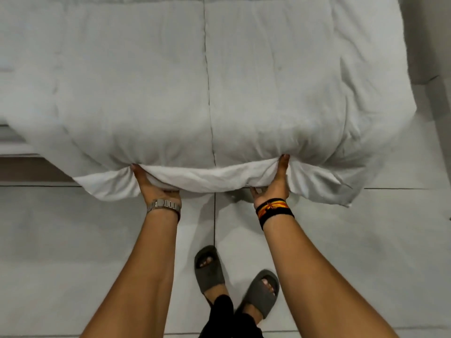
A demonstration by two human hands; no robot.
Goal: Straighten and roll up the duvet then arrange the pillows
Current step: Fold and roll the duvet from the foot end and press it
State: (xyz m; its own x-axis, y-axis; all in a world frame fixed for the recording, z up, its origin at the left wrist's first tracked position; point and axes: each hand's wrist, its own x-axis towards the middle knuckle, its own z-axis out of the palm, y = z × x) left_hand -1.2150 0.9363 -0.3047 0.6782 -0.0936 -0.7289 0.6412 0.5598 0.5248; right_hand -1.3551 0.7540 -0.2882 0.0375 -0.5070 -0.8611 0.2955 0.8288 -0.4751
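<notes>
Both arms outstretched, left grip and right grip clenched

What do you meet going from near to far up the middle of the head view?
Sandals → floor tiles → hands, left and right, gripping the hem → duvet.

Head camera looks steeply down, close over the bed edge.

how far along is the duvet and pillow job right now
Early stage. Done: the duvet lies spread fairly flat across the bed, though wrinkled near its edge. In hand: the left hand and right hand both grip the near hem, which is bunched between them, over the tiled floor. Left: no roll has formed yet, and no pillows are in view.
</notes>
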